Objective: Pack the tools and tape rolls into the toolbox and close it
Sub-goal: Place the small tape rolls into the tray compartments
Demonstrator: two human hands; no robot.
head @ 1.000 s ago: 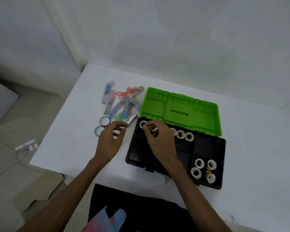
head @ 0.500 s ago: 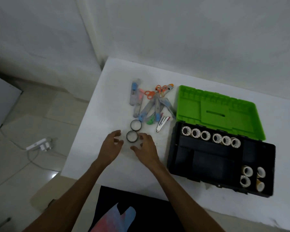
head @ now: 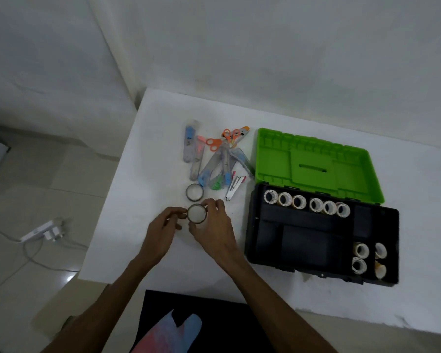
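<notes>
Your left hand (head: 161, 231) and right hand (head: 211, 225) met over the near-left part of the white worktop (head: 265, 296), both on the same dark-rimmed tape roll (head: 196, 213). The right grip was curled round the roll from its right side, fingers over the far edge and thumb at the near edge. The left grip pinched the roll's left edge with thumb and fingertips; the rest of that hand was loosely curled. Whether the roll was lifted or resting on the worktop could not be told.

A second dark-rimmed roll (head: 194, 192) lay flat on the worktop just beyond the held one, apart from both hands. Farther back lay a loose heap of tools: orange-handled scissors (head: 215, 143), several clear-cased cutters (head: 189, 141) with blue, pink and green ends, and a small red-and-silver tool (head: 234, 186) nearest the toolbox.

The toolbox (head: 255, 240) stood open to the right of your hands, near the worktop's front edge. Its green lid (head: 313, 164) was laid back flat behind the black base. Six white tape rolls (head: 306, 203) stood on edge in a row in the narrow back compartment. Four more small rolls (head: 369, 258) sat in the two small compartments at the base's near-right corner. The large middle compartment showed only dark plastic.

On the tiled floor to the left, a white plug and power strip (head: 42, 230) lay with their cable trailing.
</notes>
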